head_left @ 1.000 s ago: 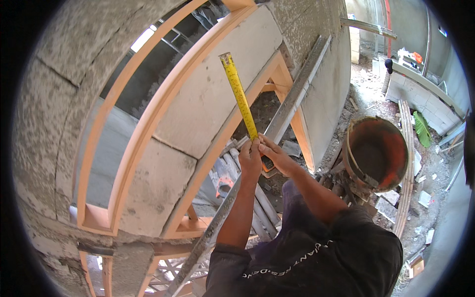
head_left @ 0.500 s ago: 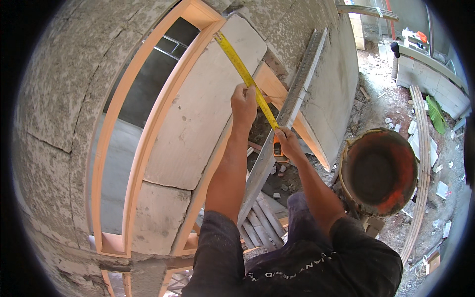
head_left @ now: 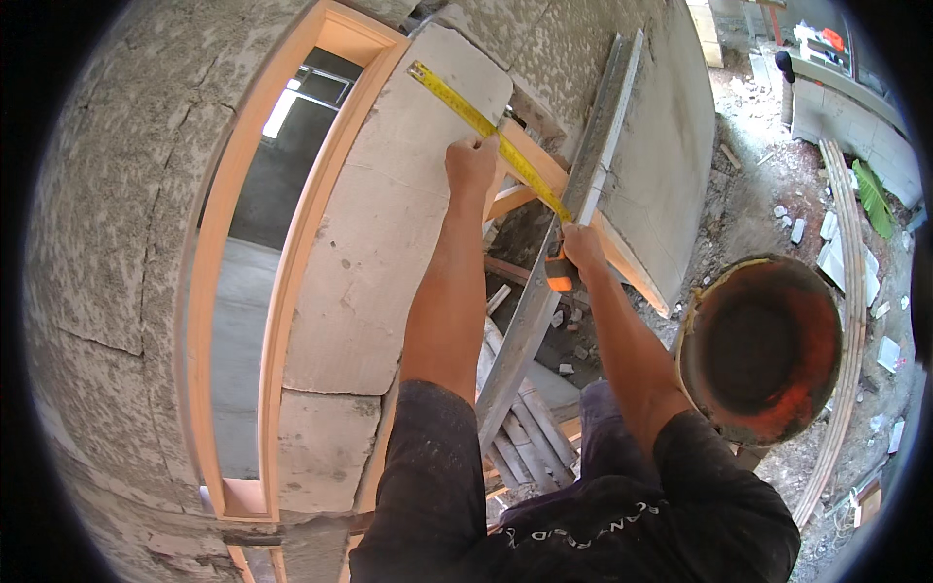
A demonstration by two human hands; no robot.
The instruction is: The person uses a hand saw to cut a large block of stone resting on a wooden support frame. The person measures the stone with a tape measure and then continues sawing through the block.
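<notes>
A yellow tape measure blade (head_left: 457, 100) runs diagonally across a grey block (head_left: 389, 223) set beside a wooden frame (head_left: 292, 243). My left hand (head_left: 472, 165) pinches the blade against the block's right edge. My right hand (head_left: 580, 248) grips the orange tape measure case (head_left: 558, 275) lower down, next to a long grey metal straightedge (head_left: 573, 214) that leans against the wall. The blade's free tip reaches the block's upper left corner.
A rusty round bucket (head_left: 760, 348) stands at the right. Rough plastered wall (head_left: 107, 243) fills the left. Pale wall blocks (head_left: 661, 175) lie beyond the straightedge. Rubble, curved timber strips (head_left: 850, 321) and scrap pieces lie on the ground at right. Metal bars (head_left: 525, 428) lie below.
My left hand has slid up along the blade away from my right hand, and the tape now stretches across the block to its upper corner. The view has shifted right.
</notes>
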